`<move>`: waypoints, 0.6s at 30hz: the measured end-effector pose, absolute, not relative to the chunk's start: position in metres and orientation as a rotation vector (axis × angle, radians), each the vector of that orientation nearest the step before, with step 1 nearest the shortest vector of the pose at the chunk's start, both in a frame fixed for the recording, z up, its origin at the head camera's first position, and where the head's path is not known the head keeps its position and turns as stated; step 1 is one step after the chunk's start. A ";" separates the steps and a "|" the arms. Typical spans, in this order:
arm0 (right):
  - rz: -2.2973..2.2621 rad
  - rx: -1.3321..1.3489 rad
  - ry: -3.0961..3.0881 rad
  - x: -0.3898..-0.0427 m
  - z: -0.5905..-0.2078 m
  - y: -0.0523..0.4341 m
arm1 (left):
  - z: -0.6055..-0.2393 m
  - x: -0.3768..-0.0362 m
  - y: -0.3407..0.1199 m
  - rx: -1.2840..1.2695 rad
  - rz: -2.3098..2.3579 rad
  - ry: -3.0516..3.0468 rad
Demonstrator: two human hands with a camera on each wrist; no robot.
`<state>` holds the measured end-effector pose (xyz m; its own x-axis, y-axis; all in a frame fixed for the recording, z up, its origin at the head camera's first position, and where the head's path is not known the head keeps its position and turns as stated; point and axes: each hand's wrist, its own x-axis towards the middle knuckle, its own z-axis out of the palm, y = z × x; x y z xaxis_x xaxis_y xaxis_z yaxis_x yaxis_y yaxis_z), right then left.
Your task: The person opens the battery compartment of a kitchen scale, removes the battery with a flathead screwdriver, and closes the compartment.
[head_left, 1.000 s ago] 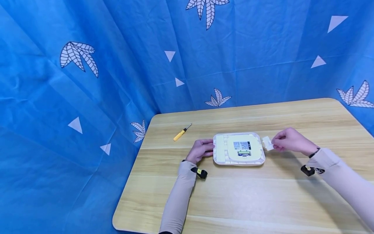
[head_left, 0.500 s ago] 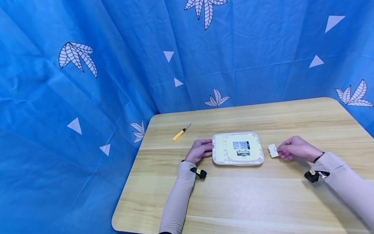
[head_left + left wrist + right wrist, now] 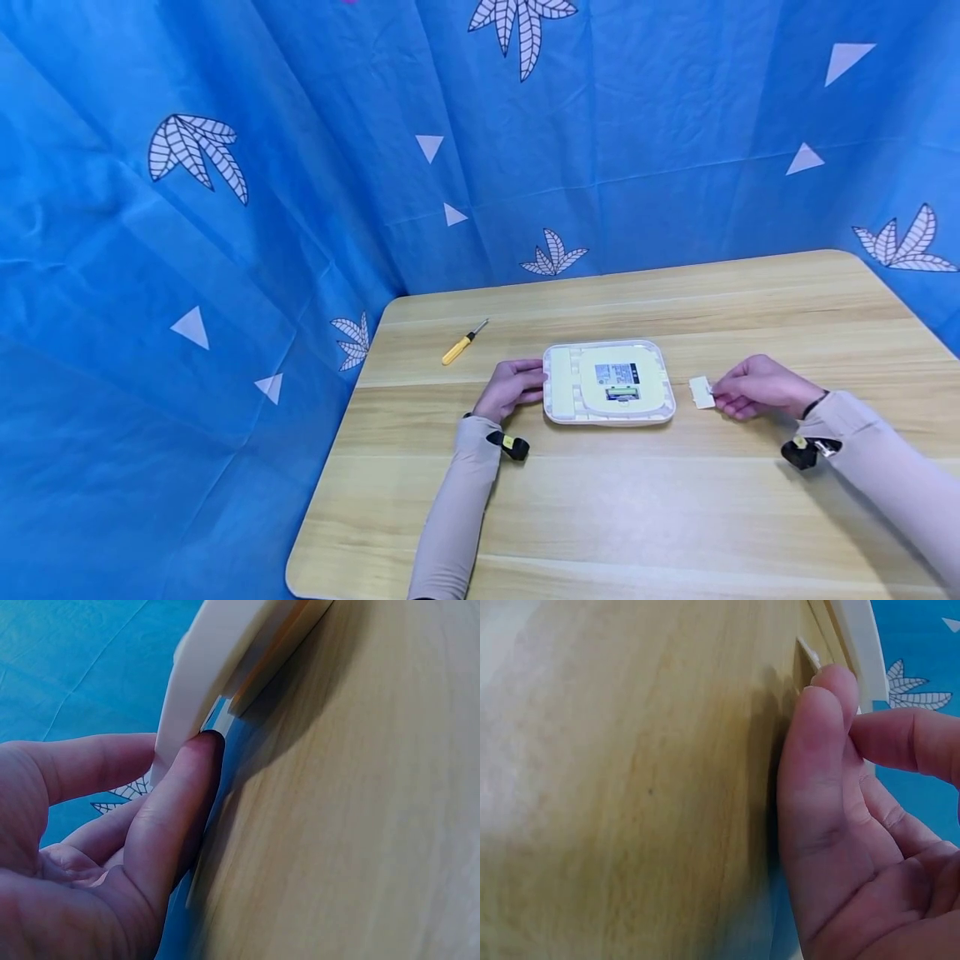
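A white, flat, rounded-rectangular device lies underside up, showing a printed label and an uncovered battery compartment with a green battery inside. At its left edge, my left hand pinches the rim between thumb and fingers; in the left wrist view the white rim sits between them. Right of the device, my right hand pinches a small white battery cover by its right side, low over the table. The right wrist view shows only a sliver of the cover past the fingertips.
A screwdriver with a yellow handle lies on the wooden table, behind and left of the device. Blue patterned curtain hangs along the table's back and left sides.
My right hand has drawn the battery cover away from the device, rightward and toward me, then lowered it closer to the table. My left hand stays at the device's left edge.
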<state>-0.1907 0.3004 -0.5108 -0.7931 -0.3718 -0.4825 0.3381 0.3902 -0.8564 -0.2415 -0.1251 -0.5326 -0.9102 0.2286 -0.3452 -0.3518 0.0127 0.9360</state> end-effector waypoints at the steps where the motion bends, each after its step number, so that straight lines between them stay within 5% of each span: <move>1: -1.445 -0.026 2.022 -0.191 -0.511 0.300 | -0.533 -0.241 -0.125 -0.127 1.953 1.894; 18: -1.385 -0.013 2.049 -0.193 -0.512 0.300 | -0.532 -0.241 -0.126 -0.132 1.958 1.884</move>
